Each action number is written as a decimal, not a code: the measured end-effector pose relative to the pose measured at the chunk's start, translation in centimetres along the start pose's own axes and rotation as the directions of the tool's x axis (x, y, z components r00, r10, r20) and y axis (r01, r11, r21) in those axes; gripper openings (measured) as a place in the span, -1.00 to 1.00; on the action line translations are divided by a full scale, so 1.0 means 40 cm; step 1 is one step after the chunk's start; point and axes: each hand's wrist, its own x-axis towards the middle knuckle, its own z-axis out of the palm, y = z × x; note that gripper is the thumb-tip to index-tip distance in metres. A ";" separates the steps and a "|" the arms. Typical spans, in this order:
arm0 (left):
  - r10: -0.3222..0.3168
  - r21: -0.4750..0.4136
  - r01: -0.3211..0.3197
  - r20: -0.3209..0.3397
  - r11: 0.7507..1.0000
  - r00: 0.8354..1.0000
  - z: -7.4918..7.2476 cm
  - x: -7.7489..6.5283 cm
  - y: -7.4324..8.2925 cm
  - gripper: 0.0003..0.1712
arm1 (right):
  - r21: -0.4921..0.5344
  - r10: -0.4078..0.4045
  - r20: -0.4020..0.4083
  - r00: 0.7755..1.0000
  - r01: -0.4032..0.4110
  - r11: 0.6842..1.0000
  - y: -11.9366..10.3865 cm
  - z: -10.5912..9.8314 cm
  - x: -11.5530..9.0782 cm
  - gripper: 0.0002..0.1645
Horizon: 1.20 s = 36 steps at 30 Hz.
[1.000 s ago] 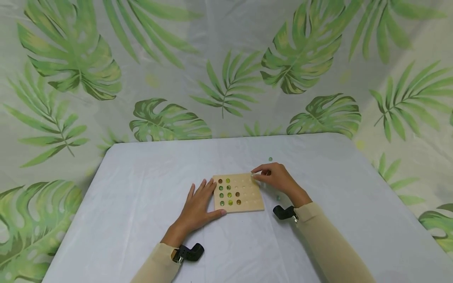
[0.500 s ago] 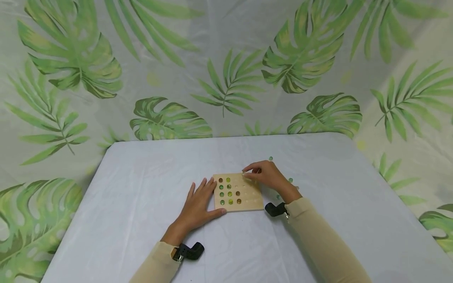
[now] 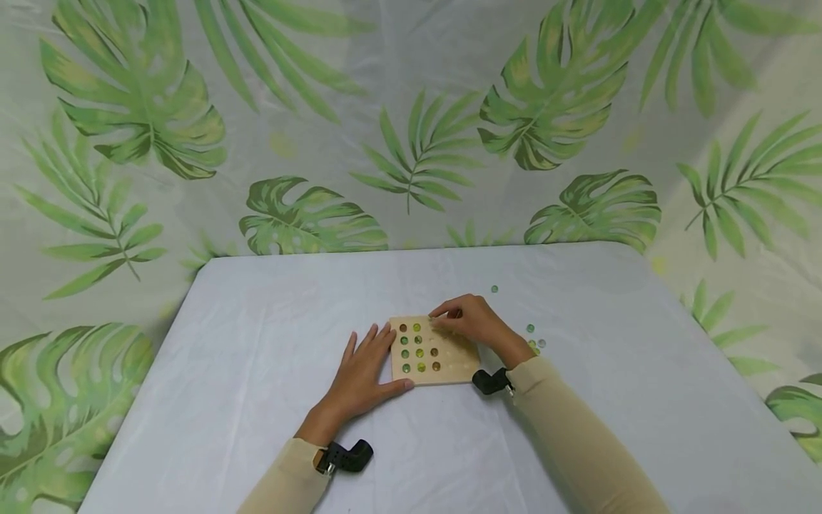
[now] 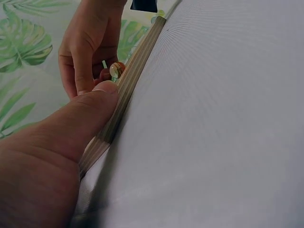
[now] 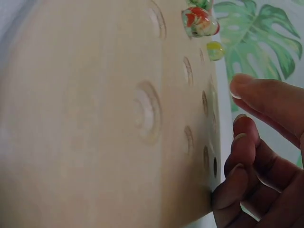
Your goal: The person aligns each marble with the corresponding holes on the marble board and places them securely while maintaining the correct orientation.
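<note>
A pale wooden board (image 3: 459,360) with rows of round hollows lies on the table. Glass marbles in green, yellow and brown fill the two left columns, with two brown marbles (image 3: 435,359) in the near part of the third. My left hand (image 3: 359,378) lies spread at the board's left side, its thumb (image 4: 102,95) against the front edge. Over the far row, my right hand (image 3: 475,320) pinches a small clear glass marble (image 3: 431,319) above the third column. In the right wrist view its fingers hide the marble; a red-and-green marble (image 5: 199,21) sits in a hollow.
Loose marbles lie right of the board: a green one (image 3: 494,289) toward the back, another green one (image 3: 530,328), and a clear one (image 3: 542,343) by the right wrist. White cloth (image 3: 289,307) covers the table; a leaf-patterned curtain (image 3: 437,228) hangs behind it.
My right hand has moved left along the board's far row with the marble at its fingertips, uncovering loose marbles on the right. The left hand has stayed in place.
</note>
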 end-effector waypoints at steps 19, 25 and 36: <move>0.014 0.014 -0.014 0.007 1.000 1.000 0.001 0.002 -0.008 0.10 | -0.032 0.084 0.010 0.996 -0.083 0.996 -0.009 0.018 0.003 -0.72; 0.020 0.010 -0.020 0.002 1.000 1.000 -0.001 0.006 -0.004 0.09 | -0.056 0.097 -0.009 0.995 -0.097 0.994 -0.016 0.016 0.000 -0.72; 0.013 0.015 -0.013 0.004 1.000 1.000 0.005 0.001 -0.006 0.10 | -0.033 0.105 -0.001 0.994 -0.105 0.994 -0.017 0.018 -0.003 -0.72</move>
